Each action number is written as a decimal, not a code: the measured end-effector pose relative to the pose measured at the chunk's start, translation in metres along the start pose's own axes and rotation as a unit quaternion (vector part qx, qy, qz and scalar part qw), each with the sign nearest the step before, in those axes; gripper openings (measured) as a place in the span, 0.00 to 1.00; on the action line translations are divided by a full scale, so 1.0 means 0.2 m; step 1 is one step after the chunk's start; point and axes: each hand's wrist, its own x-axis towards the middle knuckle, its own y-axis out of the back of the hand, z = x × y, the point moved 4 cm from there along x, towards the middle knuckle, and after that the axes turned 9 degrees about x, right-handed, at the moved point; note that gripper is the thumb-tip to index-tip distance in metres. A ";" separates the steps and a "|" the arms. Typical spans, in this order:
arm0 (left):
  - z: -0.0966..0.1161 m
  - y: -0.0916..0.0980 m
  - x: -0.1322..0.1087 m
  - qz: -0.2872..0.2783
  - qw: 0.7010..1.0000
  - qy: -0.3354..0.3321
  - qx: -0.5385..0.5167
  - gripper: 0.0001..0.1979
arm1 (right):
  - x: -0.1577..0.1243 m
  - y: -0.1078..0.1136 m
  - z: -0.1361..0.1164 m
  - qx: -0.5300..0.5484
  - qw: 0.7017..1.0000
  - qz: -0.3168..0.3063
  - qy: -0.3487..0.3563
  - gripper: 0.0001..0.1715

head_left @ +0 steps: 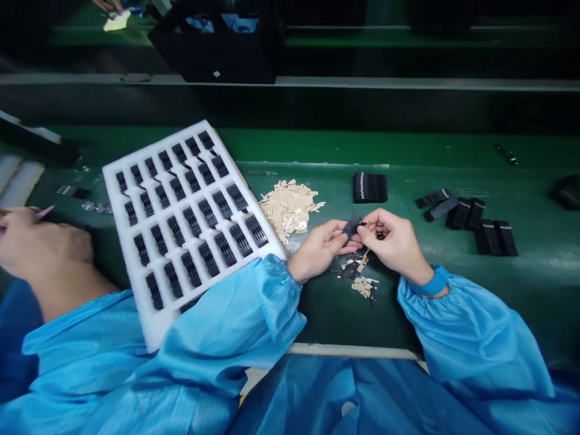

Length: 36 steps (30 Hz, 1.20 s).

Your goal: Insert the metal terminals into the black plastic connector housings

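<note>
Between thumb and fingers, my left hand (319,249) grips a small flat black plastic part (352,225). My right hand (393,240) is closed in a pinch at the part's right end; a tiny dark piece shows at the fingertips, too small to name. Just below both hands lies a little heap of black scraps and beige strips (362,287). Left of my left hand, a larger pile of beige strips (290,208) spreads over the green table (326,326). A neat row of black slotted parts (370,188) stands behind my hands.
At left, a white foam tray (136,254) holds rows of black parts. Several black parts (469,212) lie loose or grouped on the right. Another person's hand (45,241) is at the far left, holding a pink pointed tool. A black box (226,54) stands at the back.
</note>
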 end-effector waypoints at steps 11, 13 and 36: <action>0.00 0.00 0.01 0.009 1.000 0.010 -0.003 0.10 | -0.01 -0.01 -0.04 -0.036 0.999 0.015 0.025 0.06; 0.00 0.00 0.01 0.010 1.000 0.010 -0.002 0.10 | -0.01 -0.02 -0.04 -0.039 0.999 0.015 0.028 0.06; 0.00 0.00 0.00 0.004 1.000 -0.006 -0.020 0.08 | -0.01 -0.03 -0.03 -0.050 0.998 0.018 0.015 0.06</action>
